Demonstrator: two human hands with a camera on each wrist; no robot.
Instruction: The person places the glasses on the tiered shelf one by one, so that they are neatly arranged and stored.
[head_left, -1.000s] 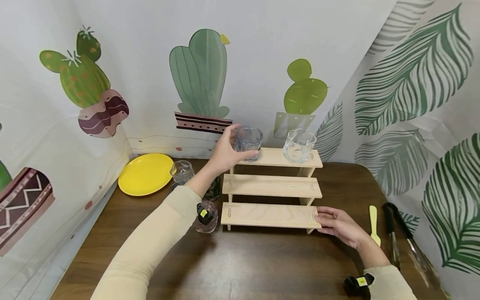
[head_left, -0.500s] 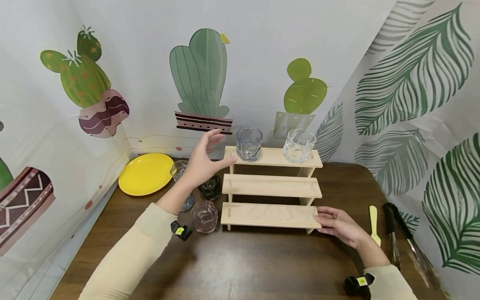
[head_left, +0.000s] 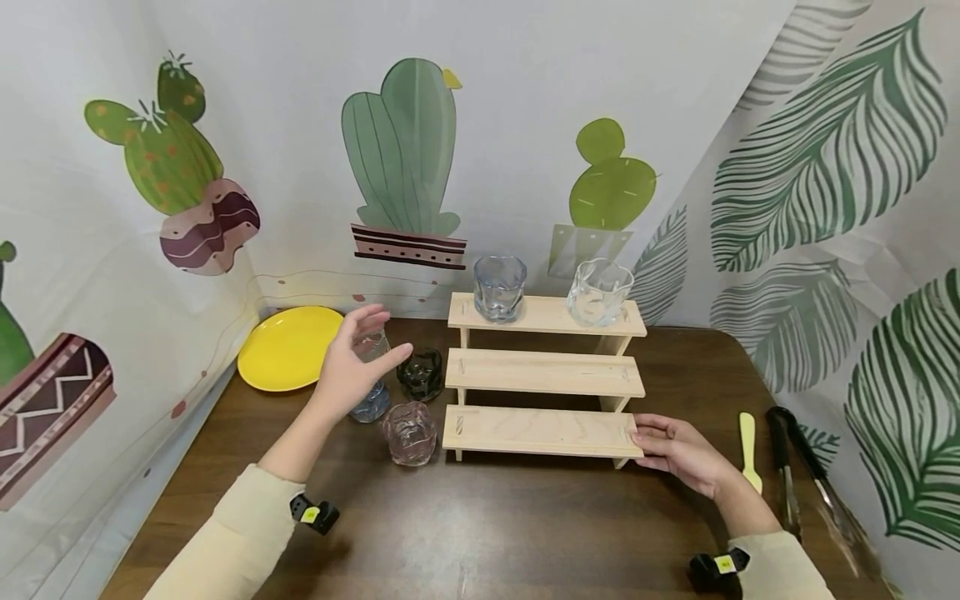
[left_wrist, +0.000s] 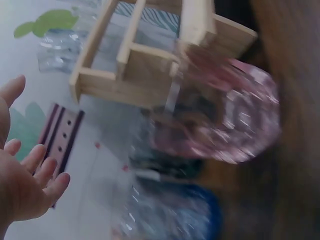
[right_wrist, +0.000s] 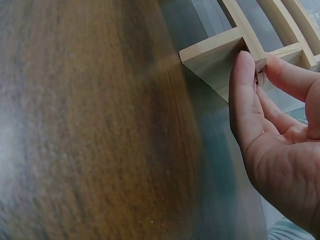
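Note:
My left hand [head_left: 347, 371] hovers with spread fingers and holds nothing. It partly covers a clear glass that appears stacked on a blue-tinted glass [head_left: 371, 406]. Beside these stand a dark glass [head_left: 420, 375] and a pink glass [head_left: 410, 435]; the left wrist view shows the pink glass [left_wrist: 245, 115] blurred. A three-step wooden display stand [head_left: 543, 372] bears a bluish glass [head_left: 499, 289] and a clear glass [head_left: 598, 293] on its top step. My right hand [head_left: 681, 454] pinches the right end of the lowest step, thumb and finger on the board in the right wrist view.
A yellow plate [head_left: 288, 350] leans near the back left corner of the brown table [head_left: 480, 533]. To the right lie a pale yellow spreader [head_left: 747, 446] and black-handled tongs [head_left: 806, 454]. Printed curtains hang behind and along the sides.
My left hand has let go of the bluish glass on the top step and moved left and down to the stacked glasses. The right hand stays on the stand.

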